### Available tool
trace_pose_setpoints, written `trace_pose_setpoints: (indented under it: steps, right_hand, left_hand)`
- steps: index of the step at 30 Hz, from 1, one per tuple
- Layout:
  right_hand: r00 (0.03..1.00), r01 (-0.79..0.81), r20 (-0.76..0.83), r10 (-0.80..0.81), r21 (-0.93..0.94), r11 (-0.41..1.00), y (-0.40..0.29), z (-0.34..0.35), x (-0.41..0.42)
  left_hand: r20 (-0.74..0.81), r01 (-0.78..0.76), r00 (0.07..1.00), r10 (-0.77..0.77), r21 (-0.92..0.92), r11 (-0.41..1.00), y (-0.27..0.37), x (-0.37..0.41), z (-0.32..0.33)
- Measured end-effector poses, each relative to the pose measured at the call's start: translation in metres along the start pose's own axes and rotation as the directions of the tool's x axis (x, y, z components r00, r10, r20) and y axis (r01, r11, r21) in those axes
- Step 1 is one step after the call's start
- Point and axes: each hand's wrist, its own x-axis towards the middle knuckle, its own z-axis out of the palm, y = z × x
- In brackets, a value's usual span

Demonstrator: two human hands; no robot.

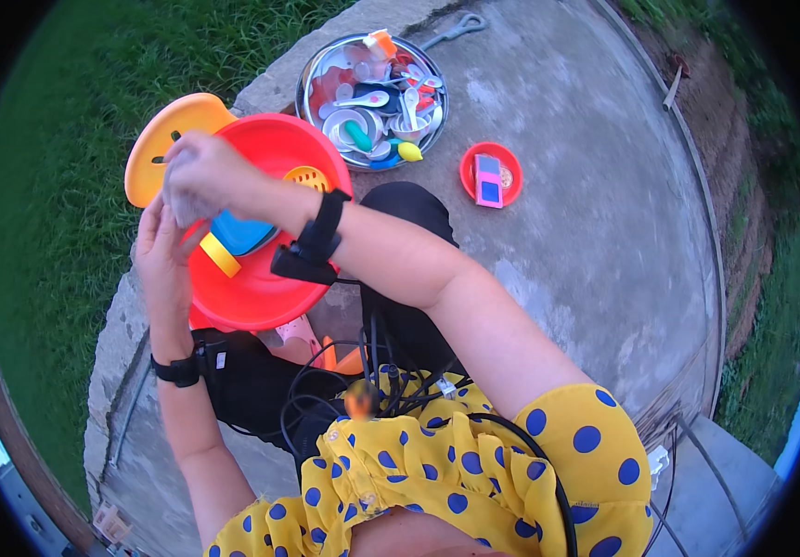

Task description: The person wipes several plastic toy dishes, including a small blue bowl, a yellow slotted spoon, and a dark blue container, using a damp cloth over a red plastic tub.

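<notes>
My right hand is closed on a greyish cloth, slightly blurred, over the left side of a red plastic basin. Just below it, my left hand reaches up with its fingers at the lower end of the cloth; whether it grips the cloth or something inside it cannot be told. A blue plastic piece, a yellow plastic piece and a yellow slotted piece are in the basin. An orange plastic seat-like piece lies at the basin's upper left, partly behind my right hand.
A round metal bowl full of toy spoons, cups and dishes stands beyond the basin. A small red bowl holds a pink toy on the concrete. Black cables lie over my lap. Grass borders the left edge.
</notes>
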Motion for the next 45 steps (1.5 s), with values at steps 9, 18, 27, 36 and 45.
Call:
trace_pose_setpoints:
  steps: [9,18,27,36,45]
  right_hand:
    - [0.971,-0.227,0.163,0.175,0.397,0.889,-0.072,-0.176,0.07]
    - [0.832,-0.414,-0.397,0.387,0.02,0.91,-0.019,-0.339,0.05]
    - [0.938,-0.291,-0.343,0.046,-0.853,-0.434,0.08,-0.325,0.058]
    - [0.997,-0.032,-0.071,0.032,-0.752,-0.658,0.086,-0.325,0.058]
    - [0.9,0.218,0.358,-0.248,-0.864,-0.455,-0.032,-0.205,0.032]
  left_hand:
    - [0.107,0.167,0.975,-0.197,0.241,0.956,-0.052,0.003,0.005]
    - [0.178,0.261,0.932,-0.317,0.282,0.923,-0.086,0.016,0.001]
    - [0.171,0.152,0.944,-0.281,0.532,0.833,-0.084,0.019,-0.002]
    - [0.184,0.091,0.949,-0.256,0.619,0.78,-0.087,0.018,-0.002]
    - [0.259,0.305,0.895,-0.364,0.24,0.922,-0.069,0.016,0.001]
